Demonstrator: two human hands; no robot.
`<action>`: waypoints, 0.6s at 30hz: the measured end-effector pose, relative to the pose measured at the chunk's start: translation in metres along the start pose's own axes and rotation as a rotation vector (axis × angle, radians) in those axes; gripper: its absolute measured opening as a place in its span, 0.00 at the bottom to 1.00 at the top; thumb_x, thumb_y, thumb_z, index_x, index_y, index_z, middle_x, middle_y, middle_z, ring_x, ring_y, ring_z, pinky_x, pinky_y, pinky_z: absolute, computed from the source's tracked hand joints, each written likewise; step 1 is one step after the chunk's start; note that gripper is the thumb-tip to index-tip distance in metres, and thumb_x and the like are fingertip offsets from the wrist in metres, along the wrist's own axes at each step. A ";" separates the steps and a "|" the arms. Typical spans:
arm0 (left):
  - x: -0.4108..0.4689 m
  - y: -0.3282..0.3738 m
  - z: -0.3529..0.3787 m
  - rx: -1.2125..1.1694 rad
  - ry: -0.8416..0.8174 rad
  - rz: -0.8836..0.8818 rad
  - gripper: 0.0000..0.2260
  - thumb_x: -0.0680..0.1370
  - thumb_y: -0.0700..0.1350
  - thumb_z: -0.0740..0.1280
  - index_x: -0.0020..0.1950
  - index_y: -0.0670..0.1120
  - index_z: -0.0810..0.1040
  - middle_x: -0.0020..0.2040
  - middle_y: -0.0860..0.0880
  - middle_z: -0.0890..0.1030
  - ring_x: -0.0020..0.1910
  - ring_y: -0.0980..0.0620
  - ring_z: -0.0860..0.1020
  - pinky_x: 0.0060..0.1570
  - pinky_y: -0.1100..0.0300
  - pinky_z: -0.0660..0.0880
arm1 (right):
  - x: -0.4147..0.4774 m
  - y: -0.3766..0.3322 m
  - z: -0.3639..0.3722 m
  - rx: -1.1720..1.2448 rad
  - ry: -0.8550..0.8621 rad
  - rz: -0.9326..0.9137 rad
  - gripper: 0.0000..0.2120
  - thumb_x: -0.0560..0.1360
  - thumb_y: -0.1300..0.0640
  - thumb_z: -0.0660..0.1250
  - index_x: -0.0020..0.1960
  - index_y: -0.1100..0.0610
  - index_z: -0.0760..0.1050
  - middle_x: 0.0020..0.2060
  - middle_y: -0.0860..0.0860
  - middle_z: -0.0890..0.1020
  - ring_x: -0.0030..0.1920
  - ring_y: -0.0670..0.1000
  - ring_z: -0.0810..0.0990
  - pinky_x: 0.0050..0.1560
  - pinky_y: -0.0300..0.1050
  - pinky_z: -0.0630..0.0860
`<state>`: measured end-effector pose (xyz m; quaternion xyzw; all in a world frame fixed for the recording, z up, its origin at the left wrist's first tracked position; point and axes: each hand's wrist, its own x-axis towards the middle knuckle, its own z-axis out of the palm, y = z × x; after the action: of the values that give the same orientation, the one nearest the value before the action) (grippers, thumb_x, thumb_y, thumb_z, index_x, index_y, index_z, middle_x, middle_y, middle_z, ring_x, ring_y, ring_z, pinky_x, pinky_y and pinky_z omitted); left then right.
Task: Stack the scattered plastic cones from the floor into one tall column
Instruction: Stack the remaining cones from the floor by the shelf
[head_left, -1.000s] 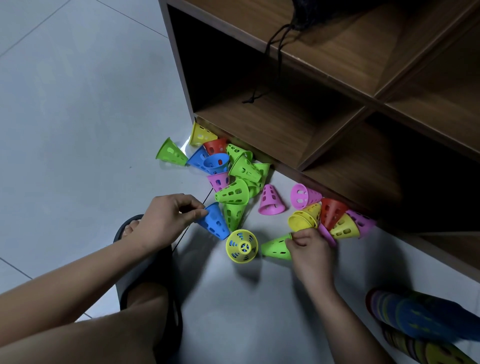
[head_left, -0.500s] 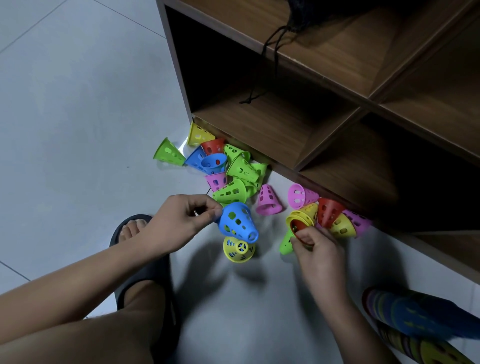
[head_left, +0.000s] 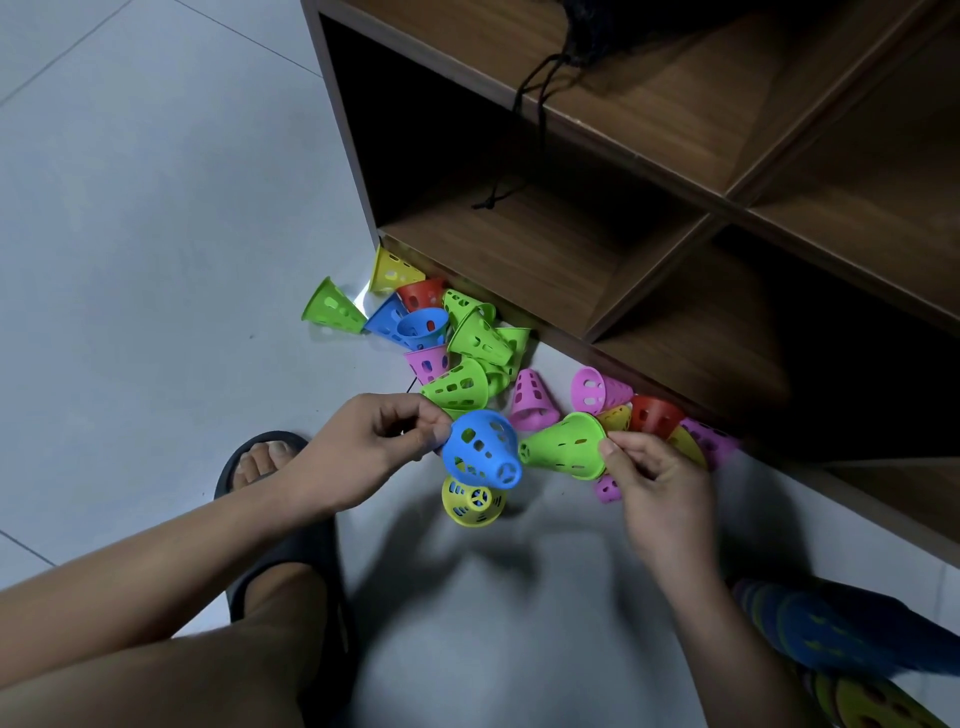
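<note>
Your left grip (head_left: 358, 452) pinches the blue cone (head_left: 483, 453) by its wide rim, held above the floor (head_left: 156, 260). Both cones look light, thin and slightly springy, so rims are the best hold. Your right grip (head_left: 654, 483) pinches the green cone (head_left: 566, 447) by its rim too, tip pointing left.

Every cone is pierced with small holes: a blue cone (head_left: 480, 449) and a lime green cone (head_left: 566, 451) in the middle, a yellow cone (head_left: 474, 501) just nearer, a pink cone (head_left: 532, 399) and a red cone (head_left: 655, 415) farther, and a far-left heap (head_left: 467, 338) mixing green, blue, red, yellow and pink. The floor (head_left: 156, 234) is pale grey tile, the shelf unit (head_left: 545, 249) brown wood grain, the cord (head_left: 540, 109) and slipper (head_left: 291, 551) black. At near right a banded thing (head_left: 841, 629) shows blue, purple and yellow, perhaps a print.
</note>
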<state>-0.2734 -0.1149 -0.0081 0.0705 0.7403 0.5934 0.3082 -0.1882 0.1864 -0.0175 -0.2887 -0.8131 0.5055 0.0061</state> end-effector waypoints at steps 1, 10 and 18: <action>0.000 0.001 0.000 -0.021 0.009 0.002 0.06 0.83 0.39 0.70 0.50 0.44 0.86 0.45 0.44 0.86 0.43 0.53 0.79 0.46 0.61 0.75 | 0.000 0.001 0.000 0.012 -0.007 0.012 0.07 0.79 0.58 0.73 0.49 0.46 0.83 0.44 0.42 0.88 0.46 0.41 0.86 0.46 0.33 0.79; 0.002 -0.009 0.006 0.172 -0.077 -0.043 0.07 0.84 0.43 0.69 0.48 0.47 0.85 0.43 0.51 0.87 0.42 0.58 0.80 0.48 0.61 0.76 | -0.006 -0.009 0.001 0.499 -0.081 0.208 0.05 0.74 0.58 0.75 0.50 0.55 0.86 0.43 0.50 0.87 0.41 0.47 0.81 0.46 0.42 0.78; 0.005 -0.023 0.015 0.389 -0.100 -0.057 0.07 0.83 0.45 0.69 0.47 0.51 0.84 0.43 0.58 0.87 0.44 0.56 0.85 0.49 0.63 0.78 | -0.026 -0.012 0.016 0.619 -0.485 0.254 0.19 0.68 0.50 0.81 0.54 0.58 0.85 0.52 0.57 0.87 0.49 0.50 0.83 0.50 0.43 0.78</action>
<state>-0.2637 -0.1070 -0.0331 0.1371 0.8265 0.4257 0.3419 -0.1769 0.1572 -0.0079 -0.2436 -0.5585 0.7763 -0.1616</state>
